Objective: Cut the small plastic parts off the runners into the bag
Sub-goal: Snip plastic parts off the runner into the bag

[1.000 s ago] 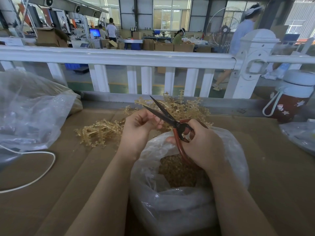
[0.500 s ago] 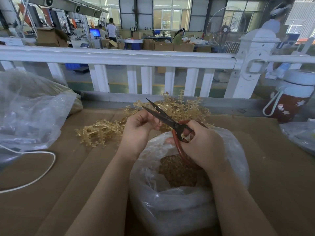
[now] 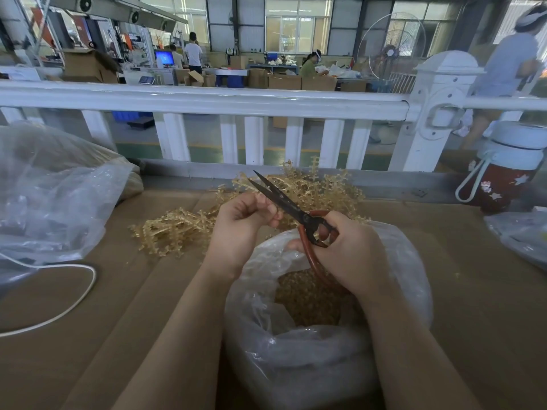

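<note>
Brown cardboard-covered tabletop (image 3: pixel 473 291) runs up to a white railing (image 3: pixel 207 102). Big clear bag (image 3: pixel 53 196) lies far left w/ a white cable (image 3: pixel 74 294) looping in front of it. Open clear bag (image 3: pixel 310 359) sits front-centre, amber cut parts (image 3: pixel 310 300) piled inside. Pile of amber runners (image 3: pixel 177 229) lies behind it, spreading left & toward railing. Left hand (image 3: pixel 239 229), fingers curled, pinches smth small by the blades, can't tell what. Right hand (image 3: pixel 349 250) grips the red-handled scissors (image 3: pixel 299 214) over the bag mouth, blades nearly closed, tips pointing up-left.
</note>
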Demonstrator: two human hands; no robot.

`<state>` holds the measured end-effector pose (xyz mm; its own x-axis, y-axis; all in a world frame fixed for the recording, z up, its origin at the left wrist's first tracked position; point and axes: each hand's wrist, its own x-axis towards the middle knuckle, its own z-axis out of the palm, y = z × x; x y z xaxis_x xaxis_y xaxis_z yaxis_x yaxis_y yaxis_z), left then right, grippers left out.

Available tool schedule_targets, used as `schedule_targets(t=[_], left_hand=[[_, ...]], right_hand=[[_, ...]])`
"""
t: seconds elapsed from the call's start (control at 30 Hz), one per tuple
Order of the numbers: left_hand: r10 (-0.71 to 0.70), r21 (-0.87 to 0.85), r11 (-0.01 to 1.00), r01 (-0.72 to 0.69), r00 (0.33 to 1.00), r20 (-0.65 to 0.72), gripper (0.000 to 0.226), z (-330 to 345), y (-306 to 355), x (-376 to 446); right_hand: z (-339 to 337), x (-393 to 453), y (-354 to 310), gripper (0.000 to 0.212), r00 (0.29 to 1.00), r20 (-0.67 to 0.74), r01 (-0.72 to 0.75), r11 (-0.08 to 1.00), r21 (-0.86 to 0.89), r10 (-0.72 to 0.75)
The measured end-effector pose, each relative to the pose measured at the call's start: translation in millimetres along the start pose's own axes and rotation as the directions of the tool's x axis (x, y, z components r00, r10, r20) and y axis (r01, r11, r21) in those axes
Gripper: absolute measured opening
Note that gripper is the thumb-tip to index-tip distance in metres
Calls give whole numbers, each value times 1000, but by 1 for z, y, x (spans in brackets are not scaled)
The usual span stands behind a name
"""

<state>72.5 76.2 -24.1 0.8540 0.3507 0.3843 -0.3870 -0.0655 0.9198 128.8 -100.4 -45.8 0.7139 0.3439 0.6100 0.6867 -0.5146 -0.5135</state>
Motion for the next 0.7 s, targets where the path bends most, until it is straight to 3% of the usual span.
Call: schedule_targets(t=[0.23,0.37,0.43,0.53,0.7], left_hand=[[-245,-265,937,229,969,-27,19,0,8,2],[-278,-164,944,287,958,74,8,6,8,-1],[-286,-58,954,293,953,99,14,10,7,-2],[-294,32,956,292,951,95,21,14,6,-3],[-256,21,967,255,959,123,24,17,6,-5]], right_hand=[[3,1,2,52,989,47,-148,982,115,143],[5,5,1,24,960,68,-279,915,291,271],[5,8,0,16,941,116,-338,862,379,318],[2,11,-4,12,930,165,-366,795,483,327],[1,13,-8,9,925,219,-380,741,553,311]])
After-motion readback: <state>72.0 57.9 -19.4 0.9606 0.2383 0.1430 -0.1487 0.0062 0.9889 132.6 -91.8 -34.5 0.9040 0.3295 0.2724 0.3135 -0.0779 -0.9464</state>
